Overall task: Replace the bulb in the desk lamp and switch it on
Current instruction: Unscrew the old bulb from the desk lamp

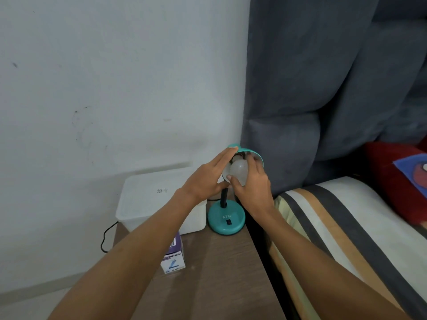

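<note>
1. Right now the bulb [239, 170] sits at the mouth of the teal shade [253, 154], just right of frame centre, above the lamp base [226, 219] on the table [215, 269].
2. The right hand [253, 190] has its grip closed around the bulb's globe, thumb on the near side and fingers curled over the far side; the left hand [205, 179] lies flat against the shade's left rim with fingers stretched out, steadying it rather than clasping.
3. Whether the bulb's cap is seated in the socket cannot be told; the shade hides it.
4. Handling, as a judgement: the bulb should be light, smooth and breakable, so it wants a gentle all-round hold on the widest part and a turn from the wrist, not a squeeze. The lamp's thin black neck [224, 199] may flex, hence the bracing hand.
5. Room is tight: a white box [147, 204] stands just left of the base, a wall behind, a grey headboard [300, 112] just right of the shade, and the table's right edge meets the bed [346, 227].
6. A small carton [173, 257] stands lower centre; the switch [228, 222] on the base faces the viewer, unobstructed.
</note>
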`<state>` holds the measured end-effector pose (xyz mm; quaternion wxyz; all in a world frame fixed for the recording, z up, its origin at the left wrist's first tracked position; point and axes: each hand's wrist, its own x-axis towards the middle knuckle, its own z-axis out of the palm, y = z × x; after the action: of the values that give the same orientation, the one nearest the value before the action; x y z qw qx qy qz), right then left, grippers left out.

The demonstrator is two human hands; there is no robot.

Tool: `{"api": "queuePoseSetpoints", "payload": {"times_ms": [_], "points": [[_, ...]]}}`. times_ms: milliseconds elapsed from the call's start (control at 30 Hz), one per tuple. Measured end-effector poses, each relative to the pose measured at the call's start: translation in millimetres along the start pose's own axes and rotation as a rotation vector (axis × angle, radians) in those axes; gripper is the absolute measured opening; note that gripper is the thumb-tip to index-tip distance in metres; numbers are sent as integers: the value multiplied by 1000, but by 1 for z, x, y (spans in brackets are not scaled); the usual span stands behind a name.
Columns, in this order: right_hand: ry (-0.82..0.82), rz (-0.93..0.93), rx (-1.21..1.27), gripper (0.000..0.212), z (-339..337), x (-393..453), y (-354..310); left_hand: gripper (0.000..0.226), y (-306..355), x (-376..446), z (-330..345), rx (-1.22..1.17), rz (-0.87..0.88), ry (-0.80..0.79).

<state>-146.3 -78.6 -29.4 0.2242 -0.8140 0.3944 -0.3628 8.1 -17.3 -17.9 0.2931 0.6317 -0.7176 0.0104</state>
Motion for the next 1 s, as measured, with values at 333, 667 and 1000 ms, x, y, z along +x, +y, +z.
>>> {"api": "queuePoseSetpoints", "payload": {"times_ms": [333,667,1000], "points": [[-15,-88,-81,69,-2,-2,4,97,-2,-5,0,-2,-19,-5],[-12,-143,-162,65,-6,2,-2,100,2,-1,6,15,-28,4],[-9,-166,-200,68,-4,1,-6,100,3,-3,5,11,-37,8]]}}
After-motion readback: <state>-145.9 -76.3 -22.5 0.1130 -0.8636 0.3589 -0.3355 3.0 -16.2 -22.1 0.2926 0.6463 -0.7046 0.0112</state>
